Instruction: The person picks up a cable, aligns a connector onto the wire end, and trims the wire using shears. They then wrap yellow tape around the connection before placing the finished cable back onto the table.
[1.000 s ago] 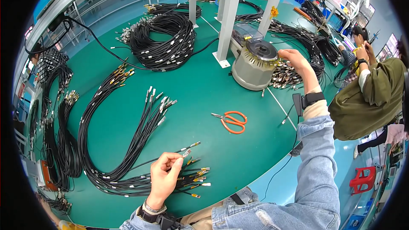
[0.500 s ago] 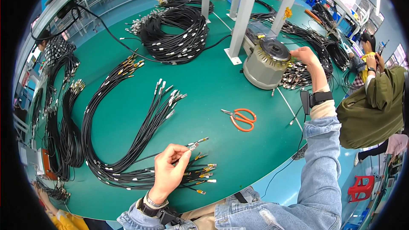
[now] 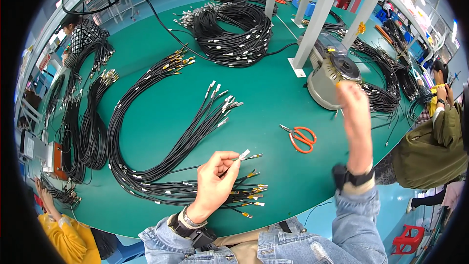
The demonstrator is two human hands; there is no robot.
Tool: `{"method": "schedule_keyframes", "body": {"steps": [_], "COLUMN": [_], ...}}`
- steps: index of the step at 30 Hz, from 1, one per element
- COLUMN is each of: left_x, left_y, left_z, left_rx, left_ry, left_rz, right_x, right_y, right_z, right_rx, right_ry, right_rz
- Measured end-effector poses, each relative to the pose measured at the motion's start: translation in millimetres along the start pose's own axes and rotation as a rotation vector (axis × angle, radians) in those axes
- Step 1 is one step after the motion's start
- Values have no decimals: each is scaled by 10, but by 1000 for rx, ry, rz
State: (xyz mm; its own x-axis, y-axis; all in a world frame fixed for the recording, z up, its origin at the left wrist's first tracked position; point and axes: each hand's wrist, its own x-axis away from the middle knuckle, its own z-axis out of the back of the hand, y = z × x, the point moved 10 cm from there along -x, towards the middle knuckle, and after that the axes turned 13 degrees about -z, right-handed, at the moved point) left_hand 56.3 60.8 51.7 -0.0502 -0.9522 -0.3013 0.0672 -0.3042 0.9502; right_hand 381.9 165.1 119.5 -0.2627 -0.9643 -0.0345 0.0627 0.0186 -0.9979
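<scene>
My left hand (image 3: 213, 186), low and left of centre, pinches a black cable near its end. A small white tag (image 3: 244, 154) sticks out at the fingertips, beside the cable's connector tip (image 3: 256, 156). My right hand (image 3: 352, 105) is raised at the right, blurred, with its fingers drawn together. A small yellow spot shows at those fingertips; what it is I cannot make out. Just behind that hand stands a round grey dispenser machine (image 3: 320, 88) with a dark disc on top and small yellowish strips around its rim. A looped bundle of black cables (image 3: 117, 132) runs under my left hand.
Orange-handled scissors (image 3: 304, 139) lie on the green table (image 3: 264, 112) between my hands. A large cable coil (image 3: 229, 34) sits at the back. Grey metal posts (image 3: 317, 17) rise near the machine. More cable bundles (image 3: 88, 132) hang left. Other people work around the table.
My right hand has drawn back from the machine's rim toward me. My left hand keeps its pinch, and the white tag now stands out more at its fingertips. The whole view has shifted.
</scene>
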Motion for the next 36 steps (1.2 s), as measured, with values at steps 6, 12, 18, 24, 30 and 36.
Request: {"method": "schedule_keyframes", "body": {"steps": [6,12,18,24,30,36], "left_x": [56,70,133,142,173,178], "left_y": [74,183,324,407,443,500], "left_z": [44,44,97,54,41,5], "left_rx": [-60,-122,-321,-397,-474,-518], "left_ry": [71,109,151,173,180,166], "left_rz": [-74,-182,-291,-391,-480,-559], "right_x": [1263,1603,1696,1697,1696,1700], "right_y": [575,823,802,770,777,790], "right_z": [-1315,-1680,-1707,-1726,-1730,-1711], "right_rx": [-425,-629,-611,-603,-604,-589], "right_ry": [-409,-457,-402,-378,-364,-351], "right_rz": [-424,-526,-484,-462,-468,-468]}}
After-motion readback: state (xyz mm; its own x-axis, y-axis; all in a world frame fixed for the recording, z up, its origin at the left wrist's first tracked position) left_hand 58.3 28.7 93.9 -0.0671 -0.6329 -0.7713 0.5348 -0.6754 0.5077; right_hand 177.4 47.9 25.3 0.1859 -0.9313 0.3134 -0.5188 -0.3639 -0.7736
